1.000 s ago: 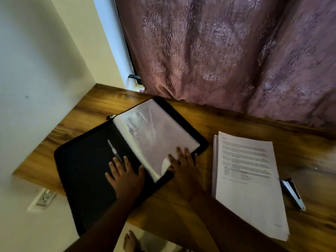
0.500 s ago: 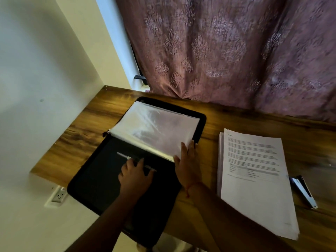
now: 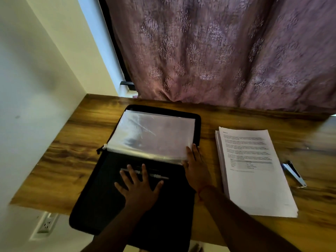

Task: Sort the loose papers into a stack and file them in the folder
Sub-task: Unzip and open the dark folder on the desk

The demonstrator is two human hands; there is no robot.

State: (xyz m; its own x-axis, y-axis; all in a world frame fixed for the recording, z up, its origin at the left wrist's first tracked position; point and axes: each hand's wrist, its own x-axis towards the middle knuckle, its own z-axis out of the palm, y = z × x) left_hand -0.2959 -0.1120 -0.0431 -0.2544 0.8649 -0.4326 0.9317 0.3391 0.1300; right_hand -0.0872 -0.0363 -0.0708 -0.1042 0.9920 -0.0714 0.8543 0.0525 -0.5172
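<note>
A black zip folder lies open on the wooden desk, its near flap hanging over the front edge. Clear plastic sleeves fill its far half. My left hand rests flat, fingers spread, on the dark near flap, over a metal clip bar. My right hand lies flat on the folder's right edge, fingertips touching the corner of the sleeves. A squared stack of printed white papers sits on the desk to the right of the folder, apart from both hands.
A black and silver stapler lies right of the paper stack. A mauve patterned curtain hangs behind the desk. A pale wall stands at the left, with a power socket below the desk edge.
The folder has turned from slanted to square with the desk, sleeves now at the far side. Both hands moved with it and stay flat on it. The paper stack has not moved.
</note>
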